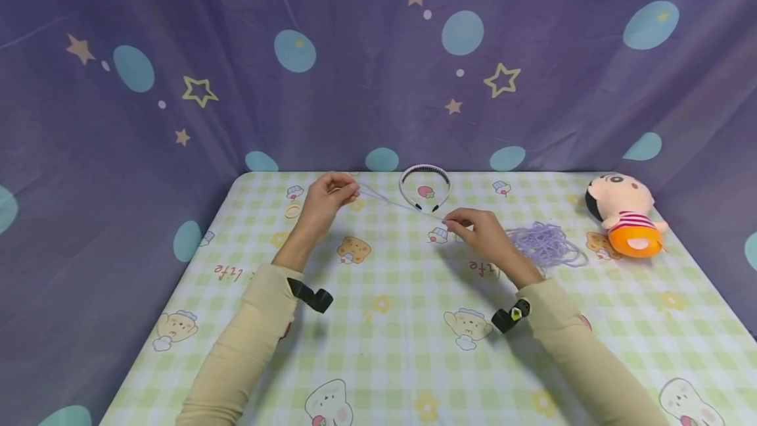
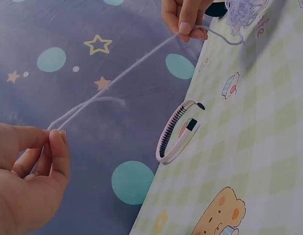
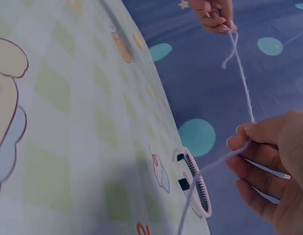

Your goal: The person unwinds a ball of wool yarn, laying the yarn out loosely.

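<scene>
A strand of pale purple yarn [image 2: 137, 62] stretches between both hands above the table. My left hand [image 1: 326, 202] pinches it near one end between thumb and fingertips, and a short loose tail hangs beyond the pinch. My right hand [image 1: 481, 234] pinches the same strand farther along, with thumb against index finger. From there the yarn runs down toward a tangled purple yarn pile [image 1: 547, 244] on the table, beside the right wrist. Behind the strand lies a white headband [image 1: 403, 184] with dark inner teeth and black tips, untouched by either hand.
A plush doll [image 1: 627, 215] with a striped top and orange bottom lies at the right of the table. A small yellowish ring [image 1: 292, 211] rests left of the left hand. The checkered tablecloth [image 1: 408, 347] ends at a purple curtain [image 1: 367, 84].
</scene>
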`<state>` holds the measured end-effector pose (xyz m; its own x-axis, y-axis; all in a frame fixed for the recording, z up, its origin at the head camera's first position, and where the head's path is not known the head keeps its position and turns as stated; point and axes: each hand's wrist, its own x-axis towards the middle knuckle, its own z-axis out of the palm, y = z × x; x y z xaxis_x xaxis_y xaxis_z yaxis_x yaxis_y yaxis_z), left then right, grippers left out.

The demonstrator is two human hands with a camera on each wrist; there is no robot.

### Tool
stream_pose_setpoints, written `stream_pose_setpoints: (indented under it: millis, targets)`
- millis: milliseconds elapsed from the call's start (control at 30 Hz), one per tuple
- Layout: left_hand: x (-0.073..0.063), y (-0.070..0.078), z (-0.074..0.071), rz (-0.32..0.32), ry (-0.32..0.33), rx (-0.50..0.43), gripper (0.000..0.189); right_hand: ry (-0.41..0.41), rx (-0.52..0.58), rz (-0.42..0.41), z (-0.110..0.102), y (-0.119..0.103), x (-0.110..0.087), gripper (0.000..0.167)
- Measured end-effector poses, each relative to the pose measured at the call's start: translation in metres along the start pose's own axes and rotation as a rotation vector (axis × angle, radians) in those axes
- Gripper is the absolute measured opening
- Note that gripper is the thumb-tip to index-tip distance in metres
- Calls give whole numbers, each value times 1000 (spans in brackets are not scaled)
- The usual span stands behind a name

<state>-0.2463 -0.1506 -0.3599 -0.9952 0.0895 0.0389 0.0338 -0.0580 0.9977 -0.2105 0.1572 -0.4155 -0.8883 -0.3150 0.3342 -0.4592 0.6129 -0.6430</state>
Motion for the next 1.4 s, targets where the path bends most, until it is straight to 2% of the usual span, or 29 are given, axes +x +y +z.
stream_pose_setpoints:
  millis: [233,400,667,900,1133,1400]
  targets:
    - [3,-1,3,-31,61,-30,19,16,-11,-3,-9,6,-10,14]
    - [3,-1,5,-32,77,-23,29,37,-37,-6,-15,9,-18,12]
    - [4,0,5,-33,96,-30,32,76,-78,-19,-26,18,-27,10]
    - [3,1,2,-40,108,-75,35,87,-87,7,-37,25,-34,11]
    - [3,2,2,-52,106,-106,37,65,-106,72,-44,28,-38,13]
    - [4,1,2,-50,84,-172,10,81,-133,67,-53,30,-39,13]
